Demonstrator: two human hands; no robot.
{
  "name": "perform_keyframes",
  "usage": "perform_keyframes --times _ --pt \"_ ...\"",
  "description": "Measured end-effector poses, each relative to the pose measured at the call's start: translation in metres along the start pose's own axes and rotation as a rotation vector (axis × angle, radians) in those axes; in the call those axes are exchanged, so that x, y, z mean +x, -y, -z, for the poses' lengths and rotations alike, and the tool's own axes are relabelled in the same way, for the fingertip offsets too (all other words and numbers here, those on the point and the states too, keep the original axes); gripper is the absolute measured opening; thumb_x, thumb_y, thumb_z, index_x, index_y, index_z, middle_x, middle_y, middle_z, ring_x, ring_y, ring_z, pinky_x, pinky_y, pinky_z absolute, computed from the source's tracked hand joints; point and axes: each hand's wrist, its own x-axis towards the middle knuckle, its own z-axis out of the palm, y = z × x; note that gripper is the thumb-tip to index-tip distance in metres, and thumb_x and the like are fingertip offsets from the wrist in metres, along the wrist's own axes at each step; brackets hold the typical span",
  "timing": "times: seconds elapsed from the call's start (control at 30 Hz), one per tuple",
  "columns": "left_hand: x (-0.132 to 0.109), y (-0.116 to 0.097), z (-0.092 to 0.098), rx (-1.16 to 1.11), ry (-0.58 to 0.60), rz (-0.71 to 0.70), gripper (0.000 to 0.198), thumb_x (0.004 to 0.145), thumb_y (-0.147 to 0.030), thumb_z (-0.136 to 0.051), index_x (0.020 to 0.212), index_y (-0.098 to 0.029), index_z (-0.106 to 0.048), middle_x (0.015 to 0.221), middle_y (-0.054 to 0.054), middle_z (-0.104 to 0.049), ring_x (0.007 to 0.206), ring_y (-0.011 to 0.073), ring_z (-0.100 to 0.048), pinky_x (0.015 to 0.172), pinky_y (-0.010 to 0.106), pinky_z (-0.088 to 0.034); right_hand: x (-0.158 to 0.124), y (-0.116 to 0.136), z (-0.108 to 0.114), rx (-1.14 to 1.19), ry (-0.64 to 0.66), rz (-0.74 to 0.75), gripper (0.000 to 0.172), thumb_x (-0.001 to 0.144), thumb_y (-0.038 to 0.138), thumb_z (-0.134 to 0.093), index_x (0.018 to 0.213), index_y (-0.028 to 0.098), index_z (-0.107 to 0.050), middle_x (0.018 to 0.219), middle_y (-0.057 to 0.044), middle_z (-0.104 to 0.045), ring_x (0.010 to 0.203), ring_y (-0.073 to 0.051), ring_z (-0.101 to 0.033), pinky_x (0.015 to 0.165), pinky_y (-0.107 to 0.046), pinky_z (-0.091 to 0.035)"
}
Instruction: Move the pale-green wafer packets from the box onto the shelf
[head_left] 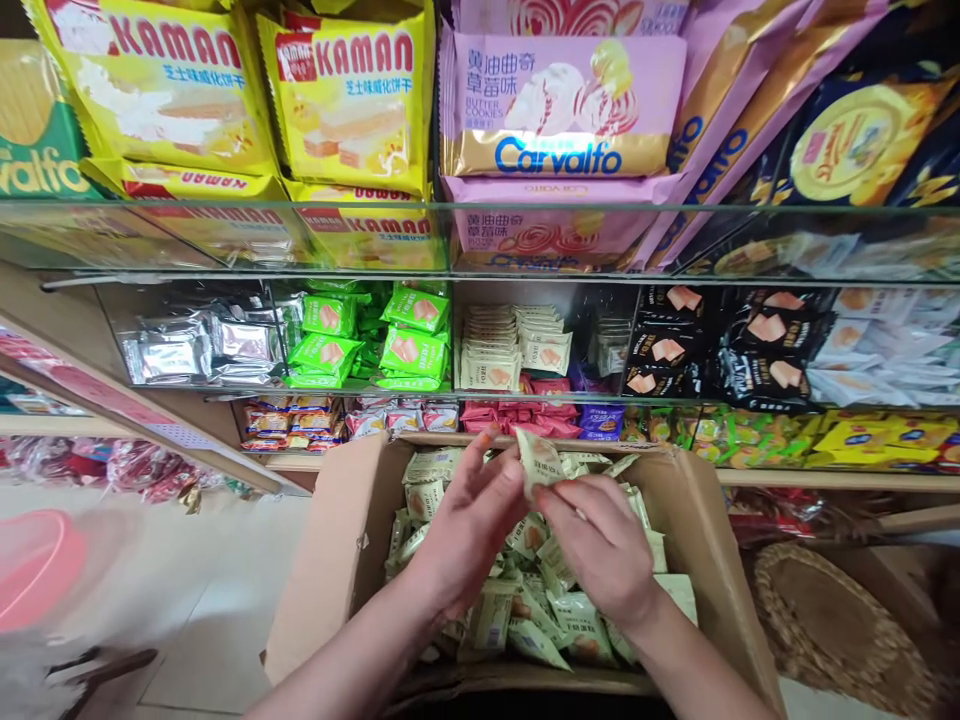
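A cardboard box (pixel 337 560) stands open below me, filled with several small cream snack packets (pixel 525 610). My left hand (pixel 465 525) and my right hand (pixel 600 545) meet over the box. Both pinch one cream packet (pixel 538 462) held up between their fingertips. A matching stack of cream packets (pixel 502 350) lies on the glass shelf just above.
Glass shelves (pixel 480 215) carry yellow KAMAN wafer bags (pixel 345 100), pink Carvalfo cookie bags (pixel 559 100), green packets (pixel 367 335), silver packets (pixel 195 350) and black packets (pixel 720 350). A pink basin (pixel 37 565) sits at the left on the floor, a woven basket (pixel 832 630) at the right.
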Motion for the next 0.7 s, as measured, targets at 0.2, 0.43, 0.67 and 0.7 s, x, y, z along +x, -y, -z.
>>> perform_keyframes --times 0.2,0.43,0.67,0.7 --pt "0.001 0.001 0.002 0.003 0.035 -0.084 0.072 0.064 -0.011 -0.069 0.123 -0.027 -0.030 0.093 0.004 -0.067 0.090 0.0193 -0.061 0.079 0.032 -0.045 -0.009 0.014 -0.001 0.010 0.160 0.099 0.037 0.081 0.007 -0.044 0.118 0.011 -0.048 0.102 -0.013 -0.057 0.094 -0.023 -0.047 0.077 -0.037 -0.046" --pt "0.003 0.012 0.012 0.019 0.049 -0.167 0.058 0.070 -0.010 -0.064 0.116 -0.025 -0.032 0.091 0.003 -0.068 0.085 0.0168 -0.062 0.075 0.029 -0.045 -0.015 0.016 0.001 0.269 0.058 -0.213 0.029 0.075 0.003 -0.051 0.097 0.020 -0.057 0.086 -0.005 -0.056 0.079 -0.016 -0.051 0.068 -0.030 -0.046" --pt "0.005 0.007 0.013 0.218 0.272 -0.158 0.043 0.072 -0.017 -0.064 0.107 -0.022 -0.040 0.092 0.005 -0.066 0.087 0.0177 -0.060 0.073 0.026 -0.045 0.002 -0.009 0.006 0.735 -0.049 -1.006 0.032 0.077 0.034 -0.055 0.105 0.020 -0.054 0.076 -0.002 -0.057 0.049 -0.008 -0.044 0.042 -0.020 -0.037" --pt "0.005 0.009 0.014 0.233 0.259 -0.166 0.045 0.071 -0.018 -0.065 0.108 -0.022 -0.040 0.092 0.005 -0.065 0.087 0.0176 -0.060 0.072 0.026 -0.045 0.002 -0.011 0.005 0.816 -0.016 -1.055 0.029 0.077 0.036 -0.055 0.100 0.019 -0.056 0.069 0.000 -0.055 0.046 -0.007 -0.041 0.040 -0.020 -0.034"
